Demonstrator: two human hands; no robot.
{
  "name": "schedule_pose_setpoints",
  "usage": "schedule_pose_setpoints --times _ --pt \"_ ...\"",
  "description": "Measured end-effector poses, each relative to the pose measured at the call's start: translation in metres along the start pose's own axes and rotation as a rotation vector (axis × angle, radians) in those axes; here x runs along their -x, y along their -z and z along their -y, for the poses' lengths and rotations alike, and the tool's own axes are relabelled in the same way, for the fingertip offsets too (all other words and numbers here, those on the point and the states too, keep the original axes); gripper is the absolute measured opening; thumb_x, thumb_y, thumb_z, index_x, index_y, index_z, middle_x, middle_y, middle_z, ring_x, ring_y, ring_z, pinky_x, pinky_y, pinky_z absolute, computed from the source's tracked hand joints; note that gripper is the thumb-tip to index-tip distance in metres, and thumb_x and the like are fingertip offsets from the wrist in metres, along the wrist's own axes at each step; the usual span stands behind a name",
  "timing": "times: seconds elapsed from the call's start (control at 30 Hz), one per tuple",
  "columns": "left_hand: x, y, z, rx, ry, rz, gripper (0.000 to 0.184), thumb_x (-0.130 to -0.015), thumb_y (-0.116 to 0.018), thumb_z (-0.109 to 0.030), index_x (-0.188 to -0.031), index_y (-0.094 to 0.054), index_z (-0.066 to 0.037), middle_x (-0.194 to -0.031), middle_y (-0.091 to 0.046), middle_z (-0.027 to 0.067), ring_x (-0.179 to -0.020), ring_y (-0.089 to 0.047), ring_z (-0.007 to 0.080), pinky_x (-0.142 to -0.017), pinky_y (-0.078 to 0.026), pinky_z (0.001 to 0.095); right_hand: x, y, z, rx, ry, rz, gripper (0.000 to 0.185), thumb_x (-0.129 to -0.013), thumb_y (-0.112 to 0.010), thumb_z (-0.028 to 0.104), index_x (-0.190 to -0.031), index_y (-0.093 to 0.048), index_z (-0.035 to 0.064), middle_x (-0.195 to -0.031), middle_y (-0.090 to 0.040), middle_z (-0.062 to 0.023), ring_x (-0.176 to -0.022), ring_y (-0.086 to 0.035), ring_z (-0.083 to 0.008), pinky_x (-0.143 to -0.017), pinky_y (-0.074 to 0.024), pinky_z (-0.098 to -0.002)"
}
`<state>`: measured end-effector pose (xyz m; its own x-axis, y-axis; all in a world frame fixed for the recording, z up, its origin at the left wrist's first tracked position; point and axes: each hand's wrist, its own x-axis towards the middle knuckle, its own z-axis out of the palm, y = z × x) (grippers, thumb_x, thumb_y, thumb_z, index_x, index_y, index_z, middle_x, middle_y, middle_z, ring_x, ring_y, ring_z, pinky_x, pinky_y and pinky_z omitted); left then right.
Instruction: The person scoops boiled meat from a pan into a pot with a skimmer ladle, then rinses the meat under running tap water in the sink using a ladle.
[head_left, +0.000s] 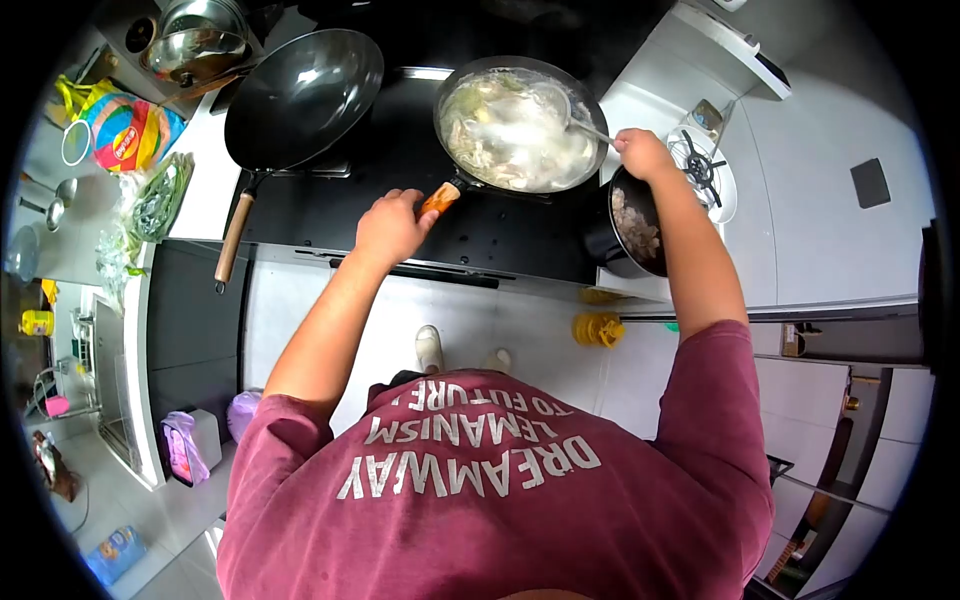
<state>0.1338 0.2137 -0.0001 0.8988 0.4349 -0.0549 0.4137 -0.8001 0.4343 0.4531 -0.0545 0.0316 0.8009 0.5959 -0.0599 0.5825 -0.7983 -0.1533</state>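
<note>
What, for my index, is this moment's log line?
left hand: at handle of steaming wok | right hand: holding ladle in food | second wok: to left

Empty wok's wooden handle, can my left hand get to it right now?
Probably yes: only bare stovetop lies between the left hand and the wooden handle, though it must first release the pan handle.

A person wears a short-sleeved maroon T-shirt (500, 530) printed on the front with worn, off-white capital letters (470, 475) in three lines, among them "DREAMWAY" and "LEMANISM", above pale, round-toed shoes (429, 350), in a view taken from the head.
</note>
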Motion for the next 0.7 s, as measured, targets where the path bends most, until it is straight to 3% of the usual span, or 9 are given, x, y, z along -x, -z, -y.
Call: schedule_pose_setpoints --times 0.07,0.1,0.2,0.27,0.43,0.63,0.7 --pt "-0.003 -0.001 0.002 0.018 -0.026 0.007 0.038 -0.086 -0.063 -0.036 -0.111 -0.061 -0.008 -0.105 -0.062 0.0122 -0.097 -0.061 0.0302 -0.081 -0.050 0.0409 -0.005 -0.005 -0.031 -0.163 0.057 0.148 0.017 -0.086 -0.056 0.018 -0.084 -0.068 0.0056 -0.082 -0.069 -0.0107 -0.080 -0.064 -0.0238 -0.076 -0.0487 -0.0345" --pt "-0.004 -0.001 0.002 0.026 -0.036 0.015 0.038 -0.086 -0.063 -0.036 -0.111 -0.061 -0.008 -0.104 -0.062 0.0122 -0.096 -0.061 0.0302 -0.081 -0.051 0.0410 -0.002 -0.008 -0.037 -0.247 0.123 0.199 0.016 -0.087 -0.057 0.017 -0.080 -0.068 0.0063 -0.072 -0.066 -0.0069 -0.067 -0.059 -0.0178 -0.066 -0.0470 -0.0311" --pt "-0.008 -0.003 0.002 0.038 -0.071 0.022 0.037 -0.085 -0.063 -0.035 -0.110 -0.061 -0.008 -0.102 -0.063 0.0123 -0.094 -0.062 0.0305 -0.079 -0.051 0.0413 0.010 -0.012 -0.037 -0.304 -0.037 0.496 0.017 -0.090 -0.056 0.019 -0.082 -0.067 0.0084 -0.067 -0.060 -0.0010 -0.058 -0.051 -0.0114 -0.055 -0.0444 -0.0283" --pt "-0.009 -0.005 0.001 0.040 -0.087 0.014 0.036 -0.085 -0.063 -0.034 -0.110 -0.062 -0.008 -0.101 -0.063 0.0123 -0.093 -0.062 0.0307 -0.079 -0.051 0.0414 0.022 -0.011 -0.012 -0.427 -0.153 0.598 0.021 -0.092 -0.054 0.023 -0.080 -0.064 0.0106 -0.057 -0.048 0.0014 -0.044 -0.040 -0.0100 -0.039 -0.0309 -0.0259" --pt "-0.010 -0.006 0.002 0.040 -0.084 0.019 0.035 -0.085 -0.063 -0.033 -0.110 -0.062 -0.009 -0.102 -0.063 0.0119 -0.093 -0.063 0.0310 -0.078 -0.051 0.0414 0.041 -0.025 0.016 -0.719 -0.279 0.652 0.023 -0.093 -0.053 0.026 -0.077 -0.057 0.0103 -0.054 -0.042 0.0019 -0.039 -0.032 -0.0075 -0.036 -0.0233 -0.0242" --pt "-0.007 0.000 -0.005 0.049 -0.067 -0.013 0.034 -0.083 -0.067 -0.029 -0.109 -0.062 -0.007 -0.107 -0.062 0.0136 -0.097 -0.061 0.0330 -0.082 -0.049 0.0402 0.073 -0.031 0.022 -0.795 -0.275 0.579 0.026 -0.093 -0.053 0.028 -0.075 -0.056 0.0099 -0.054 -0.040 0.0029 -0.041 -0.032 -0.0065 -0.037 -0.0221 -0.0230" --pt "-0.008 -0.004 -0.007 0.048 -0.118 -0.114 0.033 -0.083 -0.067 -0.028 -0.108 -0.063 -0.007 -0.107 -0.061 0.0132 -0.097 -0.060 0.0328 -0.082 -0.049 0.0403 0.079 -0.028 0.023 -0.829 -0.286 0.588 0.026 -0.093 -0.053 0.029 -0.074 -0.055 0.0117 -0.054 -0.038 0.0046 -0.042 -0.030 -0.0057 -0.038 -0.0211 -0.0222"
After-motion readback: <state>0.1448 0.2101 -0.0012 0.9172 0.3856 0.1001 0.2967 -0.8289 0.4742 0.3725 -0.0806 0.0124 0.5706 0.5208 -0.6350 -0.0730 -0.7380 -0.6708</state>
